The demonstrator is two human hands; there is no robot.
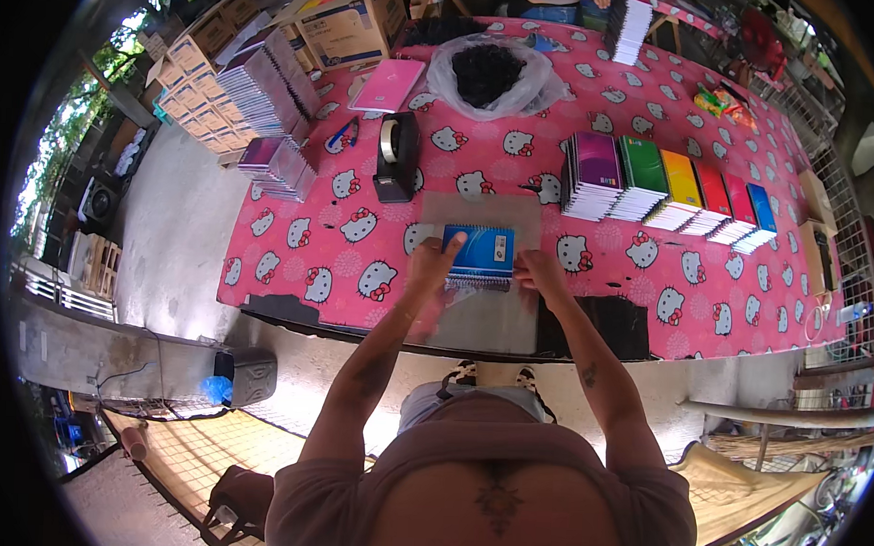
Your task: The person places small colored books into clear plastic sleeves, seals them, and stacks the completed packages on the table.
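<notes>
A small stack of spiral notebooks (481, 248) with a blue cover on top lies in front of me, its coil along the far edge. My left hand (433, 263) grips the stack's left side, thumb on the cover, the other fingers mostly hidden. At the right edge, my right hand (541, 274) has its fingers curled together; whatever they pinch, if anything, is too small to make out. Beneath lies a greyish sheet (508, 319), with something shiny and clear at the stack's near edge. Just beyond stands a black tape dispenser (395, 170) with a roll in it.
Notebook piles with purple (595, 163), green (643, 169), yellow (682, 180) and other covers stand in a row at right. A plastic bag (444, 71) with black contents and a pink notebook (388, 85) lie farther back. Cardboard boxes (344, 34) and tall notebook stacks (260, 94) are at far left.
</notes>
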